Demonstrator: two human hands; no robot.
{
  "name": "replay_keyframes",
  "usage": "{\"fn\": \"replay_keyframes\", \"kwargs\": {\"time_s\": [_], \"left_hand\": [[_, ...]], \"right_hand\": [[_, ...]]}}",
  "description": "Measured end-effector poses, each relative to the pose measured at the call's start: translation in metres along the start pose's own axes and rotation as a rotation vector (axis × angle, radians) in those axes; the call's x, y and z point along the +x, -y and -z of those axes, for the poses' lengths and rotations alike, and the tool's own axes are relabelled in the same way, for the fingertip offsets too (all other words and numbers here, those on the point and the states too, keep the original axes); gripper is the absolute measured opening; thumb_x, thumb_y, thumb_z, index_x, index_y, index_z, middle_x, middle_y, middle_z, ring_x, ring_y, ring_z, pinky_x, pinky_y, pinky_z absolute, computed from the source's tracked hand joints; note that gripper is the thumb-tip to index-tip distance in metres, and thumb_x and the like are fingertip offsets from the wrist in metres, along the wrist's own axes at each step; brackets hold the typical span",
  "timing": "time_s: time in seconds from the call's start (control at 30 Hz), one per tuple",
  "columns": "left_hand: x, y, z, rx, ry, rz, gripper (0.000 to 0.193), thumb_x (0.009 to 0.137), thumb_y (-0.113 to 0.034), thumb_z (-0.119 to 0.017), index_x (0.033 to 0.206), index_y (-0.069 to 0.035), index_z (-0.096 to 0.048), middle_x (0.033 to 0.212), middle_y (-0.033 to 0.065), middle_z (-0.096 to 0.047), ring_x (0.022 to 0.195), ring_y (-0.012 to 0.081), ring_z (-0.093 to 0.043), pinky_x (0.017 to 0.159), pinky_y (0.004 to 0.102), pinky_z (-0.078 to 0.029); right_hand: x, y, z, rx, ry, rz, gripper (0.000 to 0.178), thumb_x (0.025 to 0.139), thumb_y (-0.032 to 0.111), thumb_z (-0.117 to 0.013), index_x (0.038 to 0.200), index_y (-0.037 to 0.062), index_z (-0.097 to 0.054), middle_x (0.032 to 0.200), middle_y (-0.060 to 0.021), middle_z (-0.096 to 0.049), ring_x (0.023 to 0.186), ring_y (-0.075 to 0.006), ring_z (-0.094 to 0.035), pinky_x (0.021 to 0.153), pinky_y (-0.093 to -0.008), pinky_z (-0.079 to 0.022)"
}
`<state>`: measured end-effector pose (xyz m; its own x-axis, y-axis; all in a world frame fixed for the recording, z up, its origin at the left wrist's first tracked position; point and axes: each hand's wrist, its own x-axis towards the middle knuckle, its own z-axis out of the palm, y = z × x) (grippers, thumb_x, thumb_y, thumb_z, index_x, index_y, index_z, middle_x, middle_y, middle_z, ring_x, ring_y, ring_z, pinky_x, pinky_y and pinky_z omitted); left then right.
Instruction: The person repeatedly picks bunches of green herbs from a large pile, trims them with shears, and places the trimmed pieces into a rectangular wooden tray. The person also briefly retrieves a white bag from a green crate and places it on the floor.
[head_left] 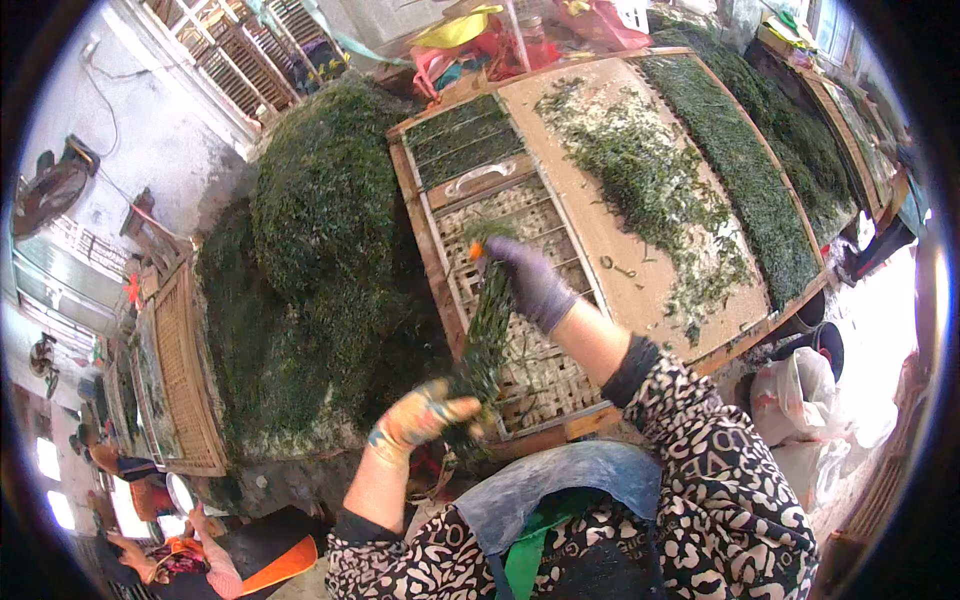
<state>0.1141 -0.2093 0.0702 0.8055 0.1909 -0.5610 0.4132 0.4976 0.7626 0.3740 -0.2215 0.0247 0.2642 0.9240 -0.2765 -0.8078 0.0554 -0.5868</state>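
A long bunch of dark green strands, like seaweed (489, 325), is stretched between my hands above a slatted frame (545, 385). My right hand (528, 283), in a purple glove, grips its upper end; a small orange piece (476, 250) shows at the fingertips. My left hand (418, 415), in a pale patterned glove, closes round the lower end near the frame's near-left corner. Loose strands hang below it. A wooden bar with a white handle (482, 180) crosses the frame, and more green strands (455, 140) lie flat beyond it.
A big heap of green strands (320, 190) rises at the left. On the tan board (560, 140) to the right, loose strands (640, 185) are scattered beside a packed strip (730, 170). White plastic bags (795, 390) stand at the right. Another person (185, 555) sits at lower left.
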Motion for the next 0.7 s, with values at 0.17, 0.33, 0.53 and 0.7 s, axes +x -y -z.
{"fn": "replay_keyframes", "kwargs": {"time_s": [0.17, 0.33, 0.53, 0.7], "left_hand": [[0.076, -0.089, 0.025, 0.044, -0.131, -0.478, 0.051, 0.090, -0.014, -0.075, 0.135, -0.001, -0.056, 0.095, 0.0076, -0.070, 0.076, 0.0161, -0.066, 0.073, 0.0308, -0.054], [0.186, -0.152, 0.087, 0.394, -0.509, -0.496, 0.053, 0.086, -0.013, -0.079, 0.134, -0.001, -0.060, 0.104, 0.0062, -0.071, 0.085, 0.0123, -0.066, 0.076, 0.0253, -0.052], [0.249, -0.128, 0.138, 0.573, -0.698, -0.228, 0.073, 0.077, -0.028, -0.085, 0.136, 0.006, -0.058, 0.095, 0.0119, -0.073, 0.074, 0.0162, -0.066, 0.070, 0.0324, -0.051], [0.227, -0.140, 0.175, 0.543, -0.413, -0.217, 0.056, 0.076, -0.022, -0.080, 0.125, 0.000, -0.065, 0.102, 0.0103, -0.072, 0.087, 0.0199, -0.067, 0.085, 0.0329, -0.051]], "right_hand": [[0.053, 0.142, 0.030, -0.006, 0.024, 0.344, 0.025, 0.097, 0.022, -0.063, 0.112, 0.0020, -0.068, 0.095, -0.0086, -0.073, 0.082, -0.0210, -0.071, 0.077, -0.0379, -0.059], [0.093, 0.206, 0.084, -1.526, 0.005, 0.724, 0.030, 0.088, 0.018, -0.072, 0.113, 0.0033, -0.067, 0.097, -0.0108, -0.074, 0.091, -0.0209, -0.072, 0.072, -0.0351, -0.060], [0.103, 0.178, 0.088, -1.331, -0.784, 0.602, 0.035, 0.087, 0.035, -0.068, 0.103, 0.0045, -0.068, 0.100, -0.0186, -0.073, 0.094, -0.0337, -0.071, 0.088, -0.0440, -0.054], [0.139, 0.106, 0.049, -1.902, 0.127, 0.399, 0.028, 0.085, 0.031, -0.073, 0.108, 0.0141, -0.074, 0.096, -0.0111, -0.073, 0.087, -0.0267, -0.071, 0.084, -0.0379, -0.056]]}}
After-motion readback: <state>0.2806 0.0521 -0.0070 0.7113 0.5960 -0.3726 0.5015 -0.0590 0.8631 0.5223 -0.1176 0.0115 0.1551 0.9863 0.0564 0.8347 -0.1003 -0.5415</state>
